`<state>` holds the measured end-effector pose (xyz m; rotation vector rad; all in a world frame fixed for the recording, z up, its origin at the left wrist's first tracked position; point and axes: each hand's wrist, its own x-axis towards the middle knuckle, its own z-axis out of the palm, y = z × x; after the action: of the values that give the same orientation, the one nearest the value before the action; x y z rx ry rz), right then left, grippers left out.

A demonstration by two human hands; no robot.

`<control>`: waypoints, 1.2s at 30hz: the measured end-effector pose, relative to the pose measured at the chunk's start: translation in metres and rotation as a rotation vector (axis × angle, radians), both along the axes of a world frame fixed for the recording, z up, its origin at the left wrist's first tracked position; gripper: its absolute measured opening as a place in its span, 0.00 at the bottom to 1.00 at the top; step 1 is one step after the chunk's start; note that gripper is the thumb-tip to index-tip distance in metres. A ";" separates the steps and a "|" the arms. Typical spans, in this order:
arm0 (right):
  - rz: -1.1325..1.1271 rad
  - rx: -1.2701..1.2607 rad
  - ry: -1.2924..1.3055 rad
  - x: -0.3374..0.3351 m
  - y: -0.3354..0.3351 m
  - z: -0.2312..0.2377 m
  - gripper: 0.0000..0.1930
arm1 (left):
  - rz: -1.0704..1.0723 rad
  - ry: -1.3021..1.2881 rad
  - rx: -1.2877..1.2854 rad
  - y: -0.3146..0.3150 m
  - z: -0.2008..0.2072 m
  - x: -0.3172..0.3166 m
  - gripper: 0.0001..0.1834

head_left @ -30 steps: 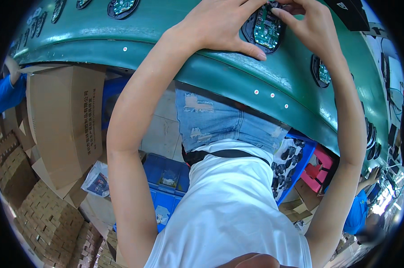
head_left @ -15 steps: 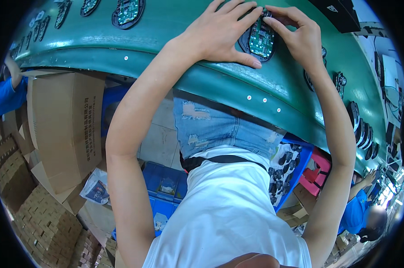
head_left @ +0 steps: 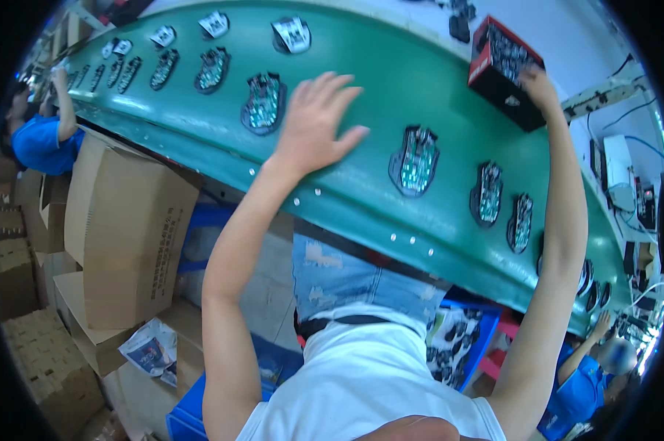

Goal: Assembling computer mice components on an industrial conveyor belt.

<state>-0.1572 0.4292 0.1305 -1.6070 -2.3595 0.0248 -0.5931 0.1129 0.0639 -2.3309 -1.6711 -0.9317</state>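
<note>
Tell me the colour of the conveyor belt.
Green; the conveyor belt shows best in the head view.

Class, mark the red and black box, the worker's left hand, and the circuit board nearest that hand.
red and black box [head_left: 502, 70], head view, its black side face.
left hand [head_left: 318, 125], head view, back of hand.
circuit board [head_left: 264, 103], head view, its middle.

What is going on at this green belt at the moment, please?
A person stands at a green conveyor belt that carries a row of open circuit-board assemblies. Their left hand hovers open above the belt, holding nothing. Their right hand reaches into a red and black box at the far side. Co-workers in blue work further along.
</note>
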 end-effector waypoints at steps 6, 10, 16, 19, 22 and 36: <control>0.027 -0.502 -0.146 -0.009 0.037 -0.017 0.17 | 0.287 -0.145 -0.319 -0.043 0.004 -0.112 0.41; 0.080 -0.283 -0.107 0.003 0.039 0.001 0.12 | 0.269 -0.111 -0.215 -0.029 -0.012 -0.076 0.43; -0.174 0.056 -0.072 -0.019 -0.008 0.014 0.19 | 0.150 -0.050 -0.249 -0.007 -0.012 -0.018 0.42; -0.103 0.202 0.121 -0.013 -0.016 0.024 0.16 | 0.080 -0.068 -0.236 -0.001 -0.010 0.003 0.41; -0.020 0.032 0.529 -0.028 -0.034 0.034 0.16 | 0.083 -0.083 -0.212 -0.006 -0.009 0.003 0.40; 0.631 -0.174 0.662 -0.179 -0.215 0.047 0.17 | 0.062 -0.104 -0.180 -0.005 -0.011 0.003 0.38</control>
<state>-0.3360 0.2138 0.1772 -0.6719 -2.2241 0.7743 -0.5902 0.1080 0.0527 -2.3614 -1.9312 -0.9422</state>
